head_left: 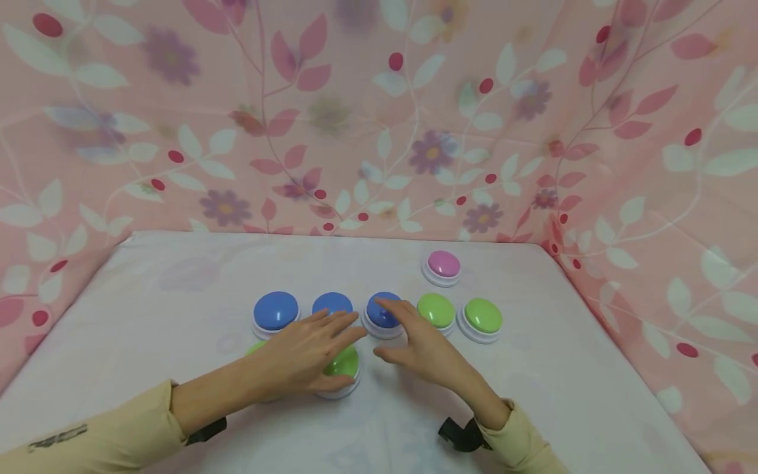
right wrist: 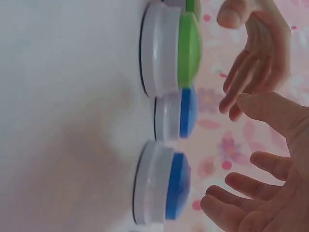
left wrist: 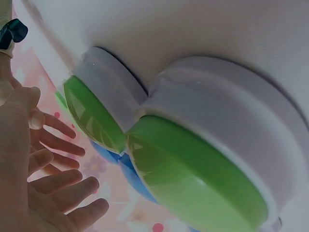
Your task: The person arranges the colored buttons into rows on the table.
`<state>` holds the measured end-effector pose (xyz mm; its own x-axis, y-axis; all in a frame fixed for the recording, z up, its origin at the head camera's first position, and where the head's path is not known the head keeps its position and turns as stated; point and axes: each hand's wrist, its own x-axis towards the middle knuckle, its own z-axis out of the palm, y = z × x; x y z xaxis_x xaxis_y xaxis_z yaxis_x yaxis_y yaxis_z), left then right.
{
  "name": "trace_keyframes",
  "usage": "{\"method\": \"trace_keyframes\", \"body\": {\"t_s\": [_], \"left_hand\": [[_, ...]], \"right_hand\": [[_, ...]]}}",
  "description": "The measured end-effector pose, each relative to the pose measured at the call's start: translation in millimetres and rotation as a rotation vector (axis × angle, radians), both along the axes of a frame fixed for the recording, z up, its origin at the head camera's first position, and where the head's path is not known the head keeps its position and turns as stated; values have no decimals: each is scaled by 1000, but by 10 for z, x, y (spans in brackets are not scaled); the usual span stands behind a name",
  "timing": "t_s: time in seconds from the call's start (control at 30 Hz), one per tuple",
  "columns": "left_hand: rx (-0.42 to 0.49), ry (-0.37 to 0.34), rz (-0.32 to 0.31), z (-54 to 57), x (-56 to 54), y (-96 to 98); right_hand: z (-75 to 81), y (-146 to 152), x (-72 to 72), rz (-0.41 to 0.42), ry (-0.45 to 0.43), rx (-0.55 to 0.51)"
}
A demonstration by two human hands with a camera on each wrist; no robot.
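Observation:
My left hand (head_left: 299, 352), fingers spread, hovers over two green push buttons on white bases. One green button (head_left: 346, 361) shows beside its thumb; the other is mostly hidden under the hand. In the left wrist view, a green button (left wrist: 203, 179) stands large beside the hand, apart from its fingers. My right hand (head_left: 429, 349) is raised with relaxed fingers near a blue button (head_left: 381, 311), its index finger overlapping it in the head view. Space shows between the right hand and the blue button (right wrist: 177, 188) in the right wrist view. Neither hand holds anything.
Another blue button (head_left: 331, 303) and a blue button (head_left: 276, 311) stand to the left in the row. Two green buttons (head_left: 435, 309) continue it rightward. Behind stands a pink button (head_left: 443, 264). A white cloth (head_left: 189, 283) covers the table; floral pink curtains (head_left: 367, 131) surround it.

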<state>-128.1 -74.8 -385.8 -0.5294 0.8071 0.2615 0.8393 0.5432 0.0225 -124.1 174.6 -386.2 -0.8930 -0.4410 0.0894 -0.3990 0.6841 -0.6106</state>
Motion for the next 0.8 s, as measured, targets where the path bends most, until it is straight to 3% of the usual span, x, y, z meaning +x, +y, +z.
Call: {"method": "trace_keyframes", "body": {"t_s": [0.47, 0.67, 0.8], "left_hand": [[-79, 24, -30, 200, -167, 325], [-57, -48, -23, 256, -355, 484], [-49, -138, -14, 272, -499, 583]], "right_hand": [[201, 469, -308, -93, 64, -105], [153, 639, -454, -131, 64, -96], [99, 768, -565, -178, 47, -50]]}}
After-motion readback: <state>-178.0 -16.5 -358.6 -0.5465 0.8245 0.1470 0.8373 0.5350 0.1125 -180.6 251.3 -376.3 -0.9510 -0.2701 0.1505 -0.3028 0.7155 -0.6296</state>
